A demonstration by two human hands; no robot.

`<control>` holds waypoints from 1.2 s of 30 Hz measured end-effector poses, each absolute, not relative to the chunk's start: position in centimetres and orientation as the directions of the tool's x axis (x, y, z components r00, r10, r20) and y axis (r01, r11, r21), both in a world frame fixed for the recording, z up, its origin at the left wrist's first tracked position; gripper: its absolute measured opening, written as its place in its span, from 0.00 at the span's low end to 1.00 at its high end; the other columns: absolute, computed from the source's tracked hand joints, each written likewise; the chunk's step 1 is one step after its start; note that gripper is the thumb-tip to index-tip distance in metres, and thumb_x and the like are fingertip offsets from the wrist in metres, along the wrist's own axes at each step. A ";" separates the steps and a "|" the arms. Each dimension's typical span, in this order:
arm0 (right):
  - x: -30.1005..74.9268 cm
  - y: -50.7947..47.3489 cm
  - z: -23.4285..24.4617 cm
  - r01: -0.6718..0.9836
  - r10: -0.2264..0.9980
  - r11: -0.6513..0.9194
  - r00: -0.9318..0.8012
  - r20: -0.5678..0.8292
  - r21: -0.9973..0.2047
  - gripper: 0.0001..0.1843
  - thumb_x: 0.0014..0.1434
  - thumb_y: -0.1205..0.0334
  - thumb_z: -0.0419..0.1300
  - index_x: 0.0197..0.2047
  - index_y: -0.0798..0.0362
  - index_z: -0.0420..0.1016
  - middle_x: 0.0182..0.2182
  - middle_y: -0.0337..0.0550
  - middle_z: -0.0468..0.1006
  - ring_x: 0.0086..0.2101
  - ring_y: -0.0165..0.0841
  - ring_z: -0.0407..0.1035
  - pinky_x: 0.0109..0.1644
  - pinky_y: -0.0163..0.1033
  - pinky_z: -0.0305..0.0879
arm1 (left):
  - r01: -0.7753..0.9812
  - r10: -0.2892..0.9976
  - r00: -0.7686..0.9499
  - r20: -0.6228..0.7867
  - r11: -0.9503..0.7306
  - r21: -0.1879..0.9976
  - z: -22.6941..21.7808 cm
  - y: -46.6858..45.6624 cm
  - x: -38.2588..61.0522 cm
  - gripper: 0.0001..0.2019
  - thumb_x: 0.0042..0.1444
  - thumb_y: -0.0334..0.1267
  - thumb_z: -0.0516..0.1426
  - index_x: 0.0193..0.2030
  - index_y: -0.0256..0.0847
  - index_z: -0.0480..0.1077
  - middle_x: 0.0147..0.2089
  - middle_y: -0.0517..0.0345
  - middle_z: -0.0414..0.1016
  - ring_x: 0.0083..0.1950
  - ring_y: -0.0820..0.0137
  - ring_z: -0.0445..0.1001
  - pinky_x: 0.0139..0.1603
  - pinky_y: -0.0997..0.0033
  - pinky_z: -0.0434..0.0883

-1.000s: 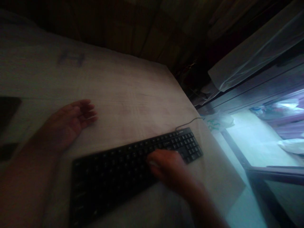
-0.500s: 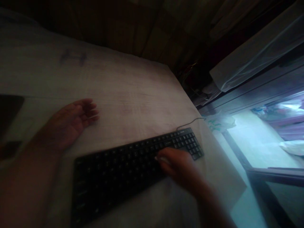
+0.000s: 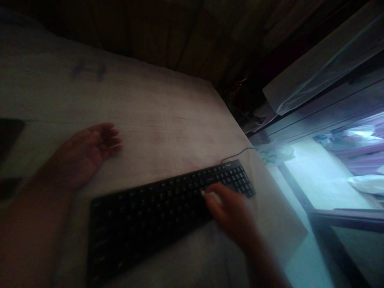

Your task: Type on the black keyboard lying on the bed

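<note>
A black keyboard [image 3: 156, 216] lies slantwise on a pale cloth-covered surface. My right hand [image 3: 229, 210] is over its right half, with thumb and fingers pinched around a small whitish piece [image 3: 214, 197]. What this piece is I cannot make out; it sits at or just above the keys. To the left of the keyboard, my left hand [image 3: 87, 154] rests on the cloth, palm turned sideways. Its fingers are loosely bent and apart, and nothing is in them.
From the keyboard's far edge a thin cable [image 3: 238, 153] runs toward the surface's right edge. Dark flat objects [image 3: 10, 134] lie at the far left. Beyond the right edge are a plastic bag [image 3: 276, 152] and a bright floor. Dark fabric hangs behind.
My right hand has slid a little right and away from me over the keys, still pinching the whitish piece. The left hand stays in place; the whole view has shifted slightly.
</note>
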State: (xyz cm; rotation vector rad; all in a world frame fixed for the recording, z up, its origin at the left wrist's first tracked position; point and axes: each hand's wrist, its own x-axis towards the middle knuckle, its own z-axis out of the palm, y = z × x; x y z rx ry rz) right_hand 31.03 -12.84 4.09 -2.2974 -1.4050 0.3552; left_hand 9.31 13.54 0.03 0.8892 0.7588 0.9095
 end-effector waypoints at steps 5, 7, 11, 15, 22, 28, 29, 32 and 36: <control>30.4 -12.6 3.9 0.787 0.907 -0.387 0.420 -0.043 -0.481 0.08 0.57 0.61 0.53 0.31 0.51 0.73 0.20 0.38 0.76 0.20 0.30 0.68 0.25 0.34 0.56 | -0.326 0.888 0.423 -0.182 0.336 0.883 0.0 13.5 9.3 0.11 0.47 0.36 0.62 0.39 0.41 0.78 0.37 0.56 0.80 0.40 0.67 0.76 0.39 0.68 0.78; 30.1 -12.5 3.8 0.794 0.914 -0.381 0.402 -0.061 -0.474 0.08 0.57 0.62 0.53 0.31 0.50 0.72 0.21 0.38 0.76 0.20 0.30 0.68 0.25 0.33 0.56 | -0.327 0.891 0.417 -0.180 0.332 0.885 0.0 13.4 9.3 0.11 0.47 0.36 0.62 0.39 0.42 0.78 0.37 0.56 0.80 0.40 0.66 0.76 0.39 0.68 0.78; 29.8 -12.5 3.4 0.820 0.919 -0.370 0.391 -0.045 -0.436 0.07 0.55 0.63 0.53 0.30 0.51 0.72 0.20 0.38 0.75 0.20 0.30 0.68 0.26 0.34 0.55 | -0.325 0.895 0.403 -0.192 0.336 0.884 0.3 13.4 9.5 0.11 0.46 0.36 0.62 0.39 0.41 0.78 0.36 0.56 0.80 0.39 0.66 0.76 0.39 0.67 0.78; 29.7 -12.9 3.3 0.825 0.918 -0.375 0.393 -0.047 -0.423 0.07 0.55 0.64 0.53 0.30 0.51 0.72 0.20 0.38 0.75 0.21 0.31 0.69 0.25 0.33 0.54 | -0.317 0.891 0.405 -0.206 0.349 0.882 0.5 13.3 9.5 0.10 0.45 0.36 0.62 0.37 0.41 0.78 0.36 0.57 0.80 0.38 0.66 0.76 0.38 0.68 0.78; 29.6 -13.4 3.4 0.795 0.905 -0.415 0.412 -0.110 -0.443 0.08 0.54 0.63 0.53 0.30 0.51 0.73 0.21 0.40 0.76 0.22 0.33 0.70 0.27 0.35 0.56 | -0.328 0.892 0.408 -0.196 0.343 0.880 0.3 13.4 9.5 0.11 0.48 0.35 0.61 0.39 0.40 0.78 0.36 0.56 0.80 0.39 0.67 0.76 0.39 0.67 0.78; 31.1 -13.8 3.9 0.735 0.858 -0.475 0.510 -0.066 -0.484 0.09 0.56 0.60 0.53 0.31 0.51 0.74 0.22 0.40 0.77 0.23 0.33 0.71 0.28 0.35 0.57 | -0.324 0.895 0.391 -0.213 0.351 0.879 0.5 13.3 9.6 0.10 0.46 0.34 0.61 0.37 0.40 0.78 0.35 0.57 0.80 0.38 0.67 0.76 0.37 0.68 0.79; 31.4 -13.7 4.0 0.735 0.851 -0.479 0.522 -0.050 -0.479 0.09 0.56 0.60 0.53 0.31 0.51 0.74 0.22 0.39 0.77 0.22 0.33 0.71 0.27 0.35 0.57 | -0.323 0.898 0.388 -0.209 0.345 0.881 0.5 13.3 9.6 0.10 0.47 0.34 0.61 0.37 0.40 0.78 0.35 0.57 0.80 0.38 0.67 0.76 0.37 0.68 0.79; 31.6 -13.4 4.1 0.747 0.847 -0.485 0.530 -0.032 -0.455 0.09 0.56 0.60 0.54 0.30 0.51 0.74 0.21 0.38 0.76 0.22 0.32 0.70 0.26 0.34 0.56 | -0.329 0.900 0.396 -0.185 0.327 0.886 0.2 13.4 9.5 0.11 0.47 0.35 0.61 0.38 0.40 0.78 0.36 0.57 0.80 0.39 0.66 0.76 0.37 0.69 0.79; 31.3 -12.9 3.7 0.763 0.862 -0.468 0.505 -0.040 -0.447 0.09 0.55 0.60 0.53 0.31 0.52 0.74 0.20 0.38 0.75 0.19 0.30 0.67 0.25 0.34 0.54 | -0.333 0.897 0.406 -0.178 0.326 0.885 -0.1 13.6 9.3 0.11 0.46 0.35 0.61 0.38 0.40 0.78 0.36 0.57 0.80 0.39 0.66 0.77 0.36 0.69 0.80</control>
